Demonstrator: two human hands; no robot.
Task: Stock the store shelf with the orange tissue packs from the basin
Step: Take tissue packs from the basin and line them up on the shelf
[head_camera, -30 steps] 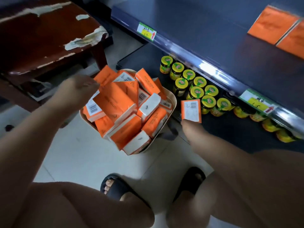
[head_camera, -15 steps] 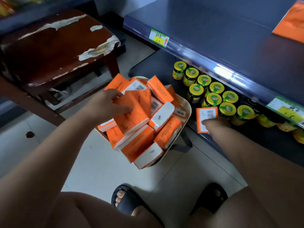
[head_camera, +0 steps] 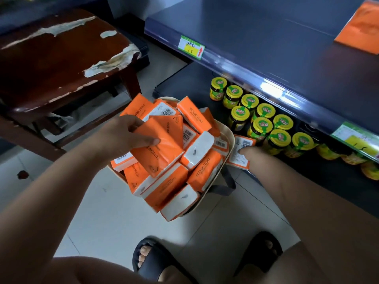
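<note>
A cream basin [head_camera: 229, 138] sits on the floor, heaped with several orange tissue packs [head_camera: 203, 169]. My left hand [head_camera: 121, 136] grips one orange pack [head_camera: 162, 152] on top of the heap, thumb across its face. My right hand [head_camera: 249, 152] holds another orange tissue pack [head_camera: 240, 148], barcode side up, just right of the basin at the lower shelf's edge. The dark store shelf [head_camera: 266, 44] stretches across the upper right, with an orange pack [head_camera: 361, 31] lying at its far right.
Several yellow-lidded jars [head_camera: 262, 124] stand on the lower shelf [head_camera: 184, 83] under the upper board. A worn brown wooden stool [head_camera: 61, 58] stands at left. My sandalled feet [head_camera: 151, 261] rest on the tiled floor below the basin. Price tags [head_camera: 191, 47] line the shelf edge.
My left hand came down onto the heap and closed on a pack. My right hand, with its pack, lowered beside the basin's right rim. The view shifted down and left.
</note>
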